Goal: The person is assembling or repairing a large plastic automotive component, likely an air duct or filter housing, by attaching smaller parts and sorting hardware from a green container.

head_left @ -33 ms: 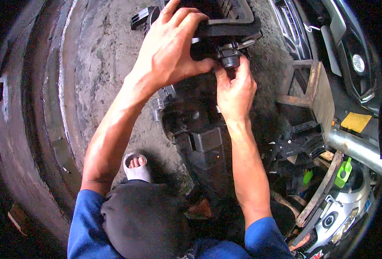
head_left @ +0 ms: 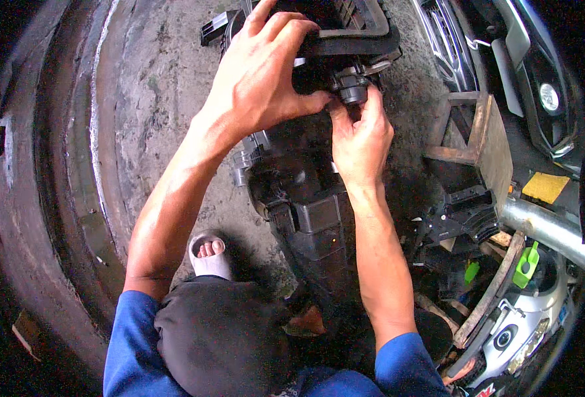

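Observation:
My left hand (head_left: 258,78) grips a black plastic housing (head_left: 353,43) near the top of the view, with its fingers over the edge beside a rectangular rimmed opening and its thumb pointing right. My right hand (head_left: 362,139) holds a small black cylindrical fitting (head_left: 353,93) on the housing's lower side, thumb and finger around it; the other fingertips are hidden. A silvery bracket (head_left: 376,67) sits just above the fitting. A larger molded black plastic part (head_left: 315,215) lies below the hands, between my forearms.
My sandalled foot (head_left: 210,257) stands on stained concrete (head_left: 160,99), with a channelled edge (head_left: 81,165) at left. At right are a wooden crate (head_left: 488,145), a metal pipe (head_left: 544,225), black plastic parts (head_left: 454,221), a yellow piece (head_left: 545,187), a white bumper (head_left: 514,341) and a dark bumper (head_left: 531,99).

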`<state>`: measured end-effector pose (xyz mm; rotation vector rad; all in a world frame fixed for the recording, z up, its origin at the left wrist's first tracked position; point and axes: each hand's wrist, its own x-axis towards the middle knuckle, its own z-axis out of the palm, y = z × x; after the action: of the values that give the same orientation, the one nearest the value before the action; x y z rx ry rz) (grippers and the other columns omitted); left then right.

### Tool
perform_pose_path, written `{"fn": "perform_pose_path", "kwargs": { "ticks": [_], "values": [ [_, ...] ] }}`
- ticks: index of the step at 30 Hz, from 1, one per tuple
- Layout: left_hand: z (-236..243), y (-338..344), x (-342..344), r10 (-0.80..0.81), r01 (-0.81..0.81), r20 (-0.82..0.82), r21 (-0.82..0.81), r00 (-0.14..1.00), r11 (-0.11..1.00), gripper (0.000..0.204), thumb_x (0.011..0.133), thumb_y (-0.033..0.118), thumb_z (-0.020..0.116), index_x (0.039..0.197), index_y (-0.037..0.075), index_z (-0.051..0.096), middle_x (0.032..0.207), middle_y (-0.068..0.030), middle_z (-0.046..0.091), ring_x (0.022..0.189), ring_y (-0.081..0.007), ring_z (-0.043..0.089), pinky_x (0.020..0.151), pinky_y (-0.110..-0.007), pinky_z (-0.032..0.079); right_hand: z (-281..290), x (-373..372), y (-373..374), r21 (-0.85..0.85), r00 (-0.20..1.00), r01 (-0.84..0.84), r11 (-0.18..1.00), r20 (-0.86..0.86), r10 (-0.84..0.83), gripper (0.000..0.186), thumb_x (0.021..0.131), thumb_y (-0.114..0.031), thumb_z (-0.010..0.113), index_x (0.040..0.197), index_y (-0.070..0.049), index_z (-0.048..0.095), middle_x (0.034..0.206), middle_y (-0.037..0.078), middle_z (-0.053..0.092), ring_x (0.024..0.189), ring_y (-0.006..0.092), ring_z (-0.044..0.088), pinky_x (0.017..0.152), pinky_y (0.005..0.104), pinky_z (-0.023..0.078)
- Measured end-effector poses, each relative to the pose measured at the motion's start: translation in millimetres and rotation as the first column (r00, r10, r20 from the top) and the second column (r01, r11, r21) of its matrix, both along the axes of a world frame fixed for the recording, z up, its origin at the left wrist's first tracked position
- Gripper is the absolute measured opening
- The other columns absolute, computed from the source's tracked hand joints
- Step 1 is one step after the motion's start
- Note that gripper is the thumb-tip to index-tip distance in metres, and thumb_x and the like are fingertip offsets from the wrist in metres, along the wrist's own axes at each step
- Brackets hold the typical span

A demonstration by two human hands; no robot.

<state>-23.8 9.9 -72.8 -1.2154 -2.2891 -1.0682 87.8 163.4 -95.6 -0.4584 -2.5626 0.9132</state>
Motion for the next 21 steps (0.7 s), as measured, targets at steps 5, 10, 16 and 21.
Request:
{"fn": "perform_pose_path", "kwargs": {
  "ticks": [5, 10, 16, 21],
  "values": [
    [7.3, 4.9, 10.3, 0.068, -0.069, 0.083, 0.002, 0.994, 0.998, 0.071, 0.055, 0.035, 0.081, 0.109, -0.002, 0.053, 0.107, -0.0184, 0.054, 0.122, -0.0429, 0.039, 0.108, -0.049, 0.027, 0.3, -0.9, 0.3, 0.080, 1.000, 0.011, 0.997, -0.004, -0.011, 0.045, 0.074, -0.009, 0.069, 0.113, 0.002, 0.050, 0.093, 0.024, 0.063, 0.085, 0.0425, 0.062, 0.072, 0.0467, 0.050],
    [5.0, 9.0, 13.5, 0.134, -0.132, 0.098, -0.021, 0.986, 0.991, 0.071, 0.056, 0.035, 0.081, 0.109, -0.002, 0.054, 0.106, -0.0183, 0.054, 0.123, -0.0432, 0.037, 0.107, -0.049, 0.029, -1.0, -2.1, -0.9, 0.126, 0.997, 0.034, 0.991, -0.074, -0.024, 0.031, 0.078, -0.008, 0.068, 0.105, -0.001, 0.055, 0.086, 0.018, 0.066, 0.078, 0.0350, 0.066, 0.067, 0.0410, 0.050],
    [-2.0, 5.9, 7.7, 0.128, -0.125, 0.046, -0.056, 0.991, 0.991, 0.072, 0.054, 0.035, 0.082, 0.110, -0.002, 0.054, 0.108, -0.0187, 0.054, 0.125, -0.0436, 0.036, 0.107, -0.048, 0.030, -2.2, -3.0, 2.5, -0.015, 0.997, -0.027, 1.000, -0.076, 0.026, 0.041, 0.076, -0.011, 0.071, 0.110, 0.001, 0.053, 0.090, 0.019, 0.064, 0.080, 0.0343, 0.064, 0.070, 0.0417, 0.051],
    [2.8, 8.7, 12.4, 0.143, -0.138, 0.074, -0.058, 0.987, 0.989, 0.071, 0.055, 0.034, 0.082, 0.110, -0.002, 0.054, 0.108, -0.0184, 0.054, 0.125, -0.0434, 0.036, 0.106, -0.048, 0.031, -8.3, -2.2, 9.0, -0.069, 0.996, -0.047, 0.997, -0.077, 0.041, 0.047, 0.073, -0.008, 0.072, 0.113, 0.004, 0.051, 0.096, 0.022, 0.062, 0.086, 0.0409, 0.062, 0.075, 0.0443, 0.050]
  ]
}}
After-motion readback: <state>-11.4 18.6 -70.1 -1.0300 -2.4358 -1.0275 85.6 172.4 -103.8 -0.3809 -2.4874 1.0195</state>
